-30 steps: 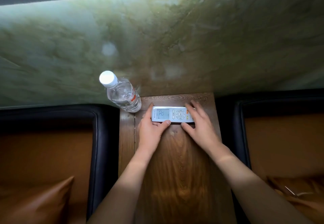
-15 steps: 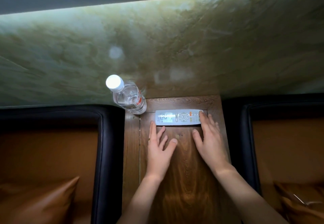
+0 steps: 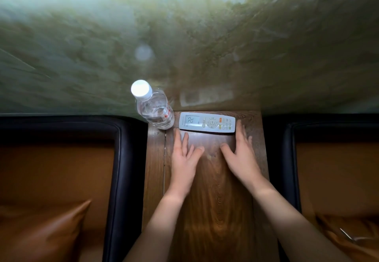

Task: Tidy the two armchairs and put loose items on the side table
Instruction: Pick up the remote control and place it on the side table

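Lying along the worktop's far edge, just beside the water bottle at its far left corner, the remote looks light, stiff and smooth: pinch it across its long sides. Left grip and right grip are spread flat, holding nothing.

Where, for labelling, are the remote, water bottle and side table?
remote [image 3: 207, 122], head view, middle of its face
water bottle [image 3: 155, 111], head view, clear body
side table [image 3: 213, 200], head view, bare wood

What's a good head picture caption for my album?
Left hand and right hand near white remote control and clear plastic water bottle on wooden side table.
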`<state>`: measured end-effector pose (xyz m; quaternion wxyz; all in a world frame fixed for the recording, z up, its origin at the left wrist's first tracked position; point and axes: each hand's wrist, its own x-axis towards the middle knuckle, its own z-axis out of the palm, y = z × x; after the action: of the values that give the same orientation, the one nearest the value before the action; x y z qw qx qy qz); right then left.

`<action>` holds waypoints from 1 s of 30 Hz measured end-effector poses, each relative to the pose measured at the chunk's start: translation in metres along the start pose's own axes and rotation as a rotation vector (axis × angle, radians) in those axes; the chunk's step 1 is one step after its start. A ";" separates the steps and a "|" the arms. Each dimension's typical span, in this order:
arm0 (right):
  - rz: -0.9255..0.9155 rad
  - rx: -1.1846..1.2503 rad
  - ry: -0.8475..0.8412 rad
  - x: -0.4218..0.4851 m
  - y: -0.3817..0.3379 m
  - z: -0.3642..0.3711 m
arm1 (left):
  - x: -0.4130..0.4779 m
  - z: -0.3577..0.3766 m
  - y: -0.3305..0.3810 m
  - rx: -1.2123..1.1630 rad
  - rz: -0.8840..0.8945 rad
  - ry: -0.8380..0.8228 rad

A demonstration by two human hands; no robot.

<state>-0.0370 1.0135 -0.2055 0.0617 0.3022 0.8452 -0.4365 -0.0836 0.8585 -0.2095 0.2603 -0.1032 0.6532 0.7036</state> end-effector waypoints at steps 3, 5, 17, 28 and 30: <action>0.059 0.087 -0.018 -0.012 -0.004 -0.002 | -0.011 0.000 -0.005 -0.008 -0.046 0.024; 0.028 0.081 -0.047 -0.012 -0.005 -0.003 | -0.010 0.001 -0.006 -0.009 -0.057 0.018; -0.015 -0.003 -0.138 0.017 -0.016 -0.006 | 0.005 0.001 0.003 0.115 -0.036 -0.024; 0.059 0.109 -0.114 -0.012 0.006 -0.011 | -0.006 -0.015 0.000 0.212 0.045 0.041; 0.111 0.058 -0.154 -0.036 0.016 -0.010 | -0.020 -0.024 -0.006 0.288 0.034 0.042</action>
<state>0.0028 1.0116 -0.1969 0.1417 0.3158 0.8068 -0.4787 -0.0689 0.8308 -0.2077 0.2466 -0.0685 0.7544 0.6044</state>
